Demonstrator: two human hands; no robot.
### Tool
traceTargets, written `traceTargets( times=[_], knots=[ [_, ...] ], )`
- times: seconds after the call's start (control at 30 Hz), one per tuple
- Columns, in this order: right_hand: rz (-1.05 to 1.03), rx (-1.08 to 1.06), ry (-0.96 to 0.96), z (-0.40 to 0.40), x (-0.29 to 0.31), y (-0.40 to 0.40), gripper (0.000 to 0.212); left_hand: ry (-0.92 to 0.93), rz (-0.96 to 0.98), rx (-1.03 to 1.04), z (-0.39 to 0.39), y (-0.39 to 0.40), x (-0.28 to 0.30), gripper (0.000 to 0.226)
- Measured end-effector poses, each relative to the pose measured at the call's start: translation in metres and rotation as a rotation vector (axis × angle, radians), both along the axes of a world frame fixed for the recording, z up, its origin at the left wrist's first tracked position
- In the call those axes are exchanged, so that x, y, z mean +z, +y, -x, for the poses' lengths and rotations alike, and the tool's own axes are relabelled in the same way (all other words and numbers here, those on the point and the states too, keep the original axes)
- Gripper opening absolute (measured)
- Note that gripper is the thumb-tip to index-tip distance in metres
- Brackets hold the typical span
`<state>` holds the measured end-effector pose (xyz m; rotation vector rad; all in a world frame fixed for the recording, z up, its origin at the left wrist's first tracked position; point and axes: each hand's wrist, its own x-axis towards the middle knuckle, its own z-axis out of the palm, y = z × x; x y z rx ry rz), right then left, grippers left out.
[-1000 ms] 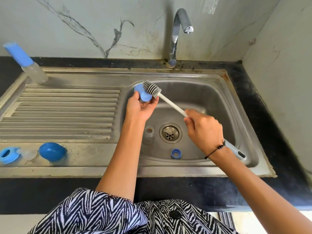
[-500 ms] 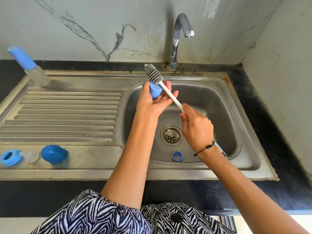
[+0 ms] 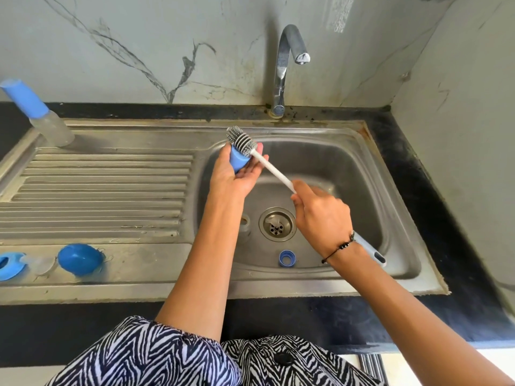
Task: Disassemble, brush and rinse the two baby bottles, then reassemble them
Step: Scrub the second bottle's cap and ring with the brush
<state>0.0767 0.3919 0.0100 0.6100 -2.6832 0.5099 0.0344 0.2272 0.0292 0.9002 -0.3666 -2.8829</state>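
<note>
My left hand [image 3: 232, 176] holds a blue bottle cap [image 3: 238, 161] over the sink basin's left side. My right hand [image 3: 323, 218] grips the white handle of a bottle brush [image 3: 273, 169], whose grey bristle head [image 3: 241, 141] lies across the cap's top. A blue screw ring [image 3: 287, 258] and a clear bottle part [image 3: 244, 222] lie on the basin floor by the drain [image 3: 276, 224]. On the draining board's front sit a blue dome cap [image 3: 80, 259], a clear teat [image 3: 41, 264] and a blue ring [image 3: 8, 265]. A capped bottle [image 3: 37, 114] stands at back left.
The steel sink [image 3: 390, 218] is set in a black counter [image 3: 434, 204] with walls behind and to the right. The tap [image 3: 287, 65] arches over the basin's back and no water runs from it. The ribbed draining board [image 3: 97, 196] fills the left.
My left hand rose with the blue cap and turned it, then came down a little. The brush head shifted from the cap's side to lie across its top.
</note>
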Motion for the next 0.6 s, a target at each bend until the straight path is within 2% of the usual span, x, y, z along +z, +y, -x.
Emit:
traceTargets(
  times=[0.1,0.17,0.23,0.37,0.6],
  knots=[
    [-0.087,0.019,0.007,-0.007,-0.004,0.009,0.029,-0.034,-0.005,0.025,0.002,-0.009,-0.007,0.028],
    [-0.114,-0.016,-0.086,-0.007,-0.004,0.015,0.025,-0.049,0.012,0.017,0.002,-0.007,-0.009,0.027],
    [-0.093,-0.042,-0.164,-0.001,-0.007,0.017,0.024,-0.061,0.027,0.015,0.001,-0.002,-0.01,0.026],
    [-0.036,-0.025,-0.188,-0.005,-0.005,0.005,0.025,-0.047,0.024,-0.015,-0.002,0.002,-0.003,0.029],
    [-0.084,0.028,-0.268,-0.02,-0.016,0.016,0.031,-0.099,-0.062,-0.039,-0.003,-0.006,-0.018,0.037]
  ],
)
